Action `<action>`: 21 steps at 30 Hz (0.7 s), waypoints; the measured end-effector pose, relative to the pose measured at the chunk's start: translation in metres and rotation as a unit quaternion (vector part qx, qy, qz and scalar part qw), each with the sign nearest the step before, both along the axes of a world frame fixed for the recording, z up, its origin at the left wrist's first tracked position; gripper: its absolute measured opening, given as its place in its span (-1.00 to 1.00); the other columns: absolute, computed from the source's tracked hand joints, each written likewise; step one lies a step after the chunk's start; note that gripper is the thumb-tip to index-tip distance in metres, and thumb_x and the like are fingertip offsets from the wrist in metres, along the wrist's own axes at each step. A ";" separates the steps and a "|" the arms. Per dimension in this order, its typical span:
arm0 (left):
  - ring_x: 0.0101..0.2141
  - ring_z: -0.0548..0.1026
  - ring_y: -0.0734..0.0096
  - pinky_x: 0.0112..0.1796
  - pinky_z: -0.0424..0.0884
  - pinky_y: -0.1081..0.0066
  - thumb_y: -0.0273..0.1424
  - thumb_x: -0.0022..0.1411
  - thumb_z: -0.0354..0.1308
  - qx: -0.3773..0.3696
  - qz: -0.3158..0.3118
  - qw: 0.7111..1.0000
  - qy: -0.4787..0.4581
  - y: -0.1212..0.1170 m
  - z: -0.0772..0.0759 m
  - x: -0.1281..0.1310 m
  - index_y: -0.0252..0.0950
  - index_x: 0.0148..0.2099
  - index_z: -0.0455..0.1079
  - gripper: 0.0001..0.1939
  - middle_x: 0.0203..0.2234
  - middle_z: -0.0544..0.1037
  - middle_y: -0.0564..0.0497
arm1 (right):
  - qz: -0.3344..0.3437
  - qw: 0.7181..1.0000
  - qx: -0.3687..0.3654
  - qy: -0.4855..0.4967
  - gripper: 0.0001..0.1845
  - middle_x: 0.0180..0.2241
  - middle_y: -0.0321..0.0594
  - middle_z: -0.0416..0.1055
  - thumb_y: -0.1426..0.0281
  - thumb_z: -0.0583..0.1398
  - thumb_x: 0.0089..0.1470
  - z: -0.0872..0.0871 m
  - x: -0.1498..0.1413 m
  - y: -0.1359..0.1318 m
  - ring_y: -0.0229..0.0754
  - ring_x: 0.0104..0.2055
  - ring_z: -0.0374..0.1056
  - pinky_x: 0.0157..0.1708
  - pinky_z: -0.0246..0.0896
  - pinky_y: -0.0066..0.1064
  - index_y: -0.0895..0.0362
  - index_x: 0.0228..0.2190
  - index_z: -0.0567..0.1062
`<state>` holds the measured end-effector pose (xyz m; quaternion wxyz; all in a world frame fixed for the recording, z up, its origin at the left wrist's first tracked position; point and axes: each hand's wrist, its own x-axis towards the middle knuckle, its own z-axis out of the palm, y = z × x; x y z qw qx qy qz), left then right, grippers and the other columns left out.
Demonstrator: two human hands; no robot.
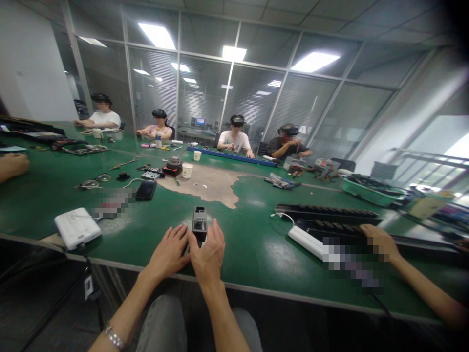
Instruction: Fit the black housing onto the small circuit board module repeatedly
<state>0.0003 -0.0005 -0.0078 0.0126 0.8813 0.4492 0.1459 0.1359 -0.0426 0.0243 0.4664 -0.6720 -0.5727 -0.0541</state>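
Note:
A small dark grey box-shaped part (200, 220) with square cutouts in its top stands on the green table in front of me. My right hand (208, 252) is around its near end, thumb on the left side and fingers along the right. Just to the left, my left hand (170, 252) rests on the table with its fingers stretched toward the part. Its thumb reaches toward my right hand's thumb. What lies beneath the two thumbs is mostly hidden.
A white power bank (77, 228) and a black phone (145, 189) lie left. Paper cups (187, 170) stand farther back. To the right are a white power strip (306, 242), black slotted rails (330, 213) and another person's hand (379, 242). Several people sit across the table.

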 end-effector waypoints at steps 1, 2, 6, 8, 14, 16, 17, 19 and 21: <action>0.32 0.07 0.08 0.28 -0.05 -0.01 -0.16 0.30 0.00 0.000 -0.001 1.000 -0.002 0.000 -0.001 0.000 -0.27 0.36 0.09 -0.36 0.33 0.14 -0.17 | -0.001 1.000 0.009 0.000 -0.44 0.19 0.22 0.25 0.15 0.22 0.11 0.004 0.001 0.000 0.11 0.23 0.18 0.17 0.07 -0.05 0.30 0.01 0.46; 0.32 0.07 0.07 0.28 -0.05 -0.01 -0.12 0.32 -0.02 -0.001 -0.003 1.000 -0.004 0.001 -0.001 0.000 -0.27 0.37 0.07 -0.34 0.33 0.15 -0.17 | -0.001 1.000 0.016 0.000 -0.44 0.19 0.22 0.25 0.14 0.22 0.11 0.007 0.003 -0.001 0.11 0.23 0.18 0.17 0.07 -0.05 0.30 0.01 0.46; 0.32 0.07 0.04 0.27 -0.05 -0.02 0.05 0.32 -0.06 -0.005 -0.006 1.000 -0.015 0.002 -0.005 0.000 -0.27 0.39 0.04 -0.25 0.33 0.15 -0.21 | -0.007 0.999 0.031 0.005 -0.46 0.20 0.18 0.24 0.13 0.20 0.13 0.014 0.012 -0.005 0.09 0.23 0.17 0.18 0.07 -0.07 0.27 -0.01 0.48; 0.32 0.07 0.04 0.27 -0.04 -0.03 0.10 0.30 -0.07 -0.002 -0.004 1.000 -0.023 0.003 -0.006 0.000 -0.26 0.38 0.06 -0.23 0.33 0.15 -0.21 | -0.014 0.999 0.034 0.002 -0.46 0.20 0.19 0.23 0.12 0.20 0.13 0.012 0.019 -0.008 0.10 0.23 0.17 0.17 0.07 -0.07 0.26 -0.01 0.48; 0.31 0.09 0.03 0.26 -0.05 -0.03 0.15 0.27 -0.05 -0.001 -0.003 0.999 -0.033 0.003 -0.004 0.001 -0.20 0.35 0.13 -0.23 0.32 0.18 -0.19 | -0.042 0.999 0.019 -0.009 -0.43 0.18 0.23 0.26 0.08 0.17 0.14 -0.010 0.043 -0.014 0.11 0.22 0.20 0.14 0.10 -0.07 0.28 -0.02 0.49; 0.31 0.08 0.03 0.26 -0.05 -0.03 0.15 0.28 -0.07 -0.006 -0.001 1.000 -0.027 0.002 -0.002 0.002 -0.20 0.35 0.12 -0.23 0.32 0.17 -0.19 | -0.050 0.999 0.008 -0.015 -0.44 0.17 0.24 0.26 0.08 0.17 0.14 -0.018 0.049 -0.016 0.12 0.21 0.20 0.14 0.10 -0.07 0.29 -0.04 0.50; 0.31 0.08 0.03 0.26 -0.05 -0.03 0.15 0.28 -0.08 -0.008 0.000 1.000 -0.024 0.002 -0.002 0.002 -0.20 0.35 0.12 -0.23 0.32 0.17 -0.19 | -0.055 0.998 0.001 -0.019 -0.44 0.17 0.24 0.26 0.09 0.17 0.14 -0.022 0.051 -0.017 0.12 0.22 0.19 0.14 0.09 -0.07 0.30 -0.04 0.50; 0.31 0.08 0.02 0.26 -0.04 -0.03 0.15 0.28 -0.08 -0.009 0.003 1.000 -0.020 0.001 -0.001 0.003 -0.21 0.36 0.11 -0.23 0.32 0.16 -0.19 | -0.062 0.998 -0.012 -0.030 -0.43 0.17 0.26 0.26 0.09 0.17 0.14 -0.027 0.054 -0.019 0.13 0.22 0.19 0.14 0.08 -0.07 0.32 -0.05 0.50; 0.31 0.09 0.02 0.26 -0.04 -0.03 0.15 0.28 -0.08 -0.007 0.003 1.000 -0.021 0.001 -0.001 0.003 -0.21 0.36 0.12 -0.23 0.32 0.17 -0.20 | -0.071 0.997 -0.020 -0.037 -0.43 0.17 0.26 0.26 0.09 0.18 0.14 -0.032 0.055 -0.019 0.13 0.22 0.19 0.13 0.09 -0.07 0.32 -0.05 0.50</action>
